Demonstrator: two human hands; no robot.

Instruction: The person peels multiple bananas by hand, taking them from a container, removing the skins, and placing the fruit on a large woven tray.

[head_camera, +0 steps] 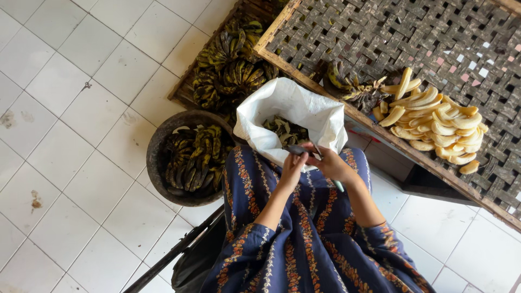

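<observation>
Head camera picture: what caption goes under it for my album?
Both hands, left and right, hold a banana over a white sack, beside peeled bananas.

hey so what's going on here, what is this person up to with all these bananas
A seated person in a blue patterned dress holds a dark banana in both hands, the left hand and right hand, over an open white sack with peels inside. A round basket of dark unpeeled bananas sits on the tiled floor beside them. A pile of peeled bananas lies on a woven tray.
</observation>
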